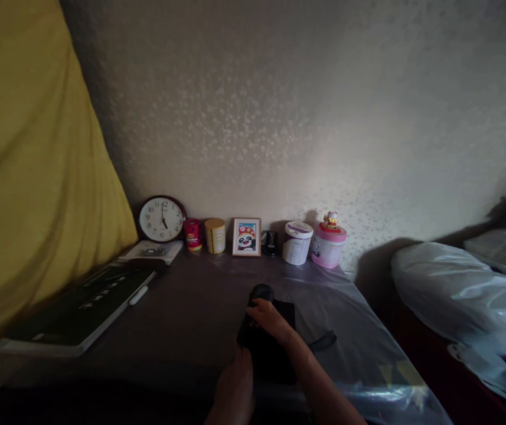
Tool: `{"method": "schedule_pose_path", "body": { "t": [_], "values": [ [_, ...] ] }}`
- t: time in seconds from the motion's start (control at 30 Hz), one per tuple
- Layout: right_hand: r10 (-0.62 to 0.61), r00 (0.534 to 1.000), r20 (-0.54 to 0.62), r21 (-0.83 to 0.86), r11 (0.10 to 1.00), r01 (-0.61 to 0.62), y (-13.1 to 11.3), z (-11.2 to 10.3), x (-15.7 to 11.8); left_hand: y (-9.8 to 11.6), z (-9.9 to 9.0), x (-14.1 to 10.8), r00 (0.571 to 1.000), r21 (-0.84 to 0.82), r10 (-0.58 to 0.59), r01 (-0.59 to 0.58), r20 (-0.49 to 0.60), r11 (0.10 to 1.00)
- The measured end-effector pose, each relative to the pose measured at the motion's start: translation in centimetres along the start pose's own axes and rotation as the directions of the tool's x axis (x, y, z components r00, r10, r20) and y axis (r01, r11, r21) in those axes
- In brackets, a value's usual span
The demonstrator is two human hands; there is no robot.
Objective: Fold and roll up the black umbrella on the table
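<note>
A flat black bag-like item (274, 357) lies on the table in front of me, its details lost in shadow. My left hand (239, 366) grips its near left edge, with the fingertips mostly hidden. Across the top of it reaches my right hand (267, 319), fingers curled over a dark rounded piece (261, 291) at the far end. Whether that piece is part of the bag or a separate thing, I cannot tell. To the right, a dark strap-like strip (323, 340) rests on the table cover.
Along the wall stand a clock (162, 219), a red can (193, 235), a yellow-lidded can (215, 236), a panda picture frame (247, 237), a small black object (271, 243), a white tub (297, 243) and a pink tub (328, 247). A dark green board (80, 307) lies left; white plastic bags (460, 289) sit right.
</note>
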State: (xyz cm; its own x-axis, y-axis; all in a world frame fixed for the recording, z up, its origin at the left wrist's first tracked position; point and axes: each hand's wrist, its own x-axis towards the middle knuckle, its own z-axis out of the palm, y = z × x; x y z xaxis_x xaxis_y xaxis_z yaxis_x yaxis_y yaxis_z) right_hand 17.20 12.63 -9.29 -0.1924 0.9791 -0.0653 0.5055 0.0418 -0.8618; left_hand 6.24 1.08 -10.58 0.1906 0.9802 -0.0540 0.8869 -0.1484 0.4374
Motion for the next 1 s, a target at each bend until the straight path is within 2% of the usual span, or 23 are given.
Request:
{"method": "schedule_pose_path", "body": {
  "t": [0.1, 0.17, 0.27, 0.37, 0.43, 0.5, 0.63, 0.73, 0.83, 1.0],
  "values": [
    [-0.029, 0.993, 0.114, 0.088, 0.996, 0.019, -0.1, -0.1, -0.3, -0.9, -0.5, -0.7, 0.996, 0.026, -0.006, 0.003, 0.087, 1.000],
    [-0.059, 0.983, 0.172, 0.132, 0.991, 0.036, -0.3, -0.2, -0.6, -1.5, -0.9, -1.2, 0.996, 0.045, -0.009, 0.005, 0.090, 0.999],
    [-0.100, 0.980, 0.175, 0.123, 0.989, 0.079, -0.3, -0.2, -1.1, -1.8, -1.5, -1.2, 0.997, 0.112, 0.009, -0.001, -0.072, 0.994],
    [-0.164, 0.976, 0.146, 0.089, 0.984, 0.152, -0.2, -0.1, -1.3, -1.4, -1.3, -0.3, 0.961, 0.119, 0.138, -0.111, -0.241, 0.987],
    [-0.213, 0.967, 0.139, 0.068, 0.976, 0.205, 0.0, -0.1, -1.5, -1.1, -0.6, 0.4, 0.932, 0.107, 0.216, -0.193, -0.291, 0.975],
    [-0.260, 0.956, 0.133, 0.062, 0.965, 0.254, 0.1, 0.0, -2.0, -1.1, 0.3, 0.9, 0.919, 0.094, 0.241, -0.222, -0.311, 0.970],
    [-0.372, 0.926, 0.067, -0.019, 0.927, 0.374, 0.4, 0.0, -3.7, -2.0, 1.9, 1.1, 0.935, 0.058, 0.223, -0.216, -0.277, 0.975],
    [-0.502, 0.864, 0.018, -0.182, 0.849, 0.497, 1.0, -0.2, -4.3, -2.8, 2.7, 0.8, 0.945, 0.044, 0.226, -0.222, -0.235, 0.974],
    [-0.596, 0.799, 0.072, -0.301, 0.751, 0.587, 1.8, -0.5, -3.5, -3.2, 3.4, 0.9, 0.959, 0.048, 0.235, -0.230, -0.160, 0.972],
    [-0.618, 0.772, 0.149, -0.429, 0.663, 0.613, 2.8, -0.8, -0.5, -2.9, 4.1, 1.6, 0.980, 0.053, 0.178, -0.173, -0.089, 0.983]
  ]
}}
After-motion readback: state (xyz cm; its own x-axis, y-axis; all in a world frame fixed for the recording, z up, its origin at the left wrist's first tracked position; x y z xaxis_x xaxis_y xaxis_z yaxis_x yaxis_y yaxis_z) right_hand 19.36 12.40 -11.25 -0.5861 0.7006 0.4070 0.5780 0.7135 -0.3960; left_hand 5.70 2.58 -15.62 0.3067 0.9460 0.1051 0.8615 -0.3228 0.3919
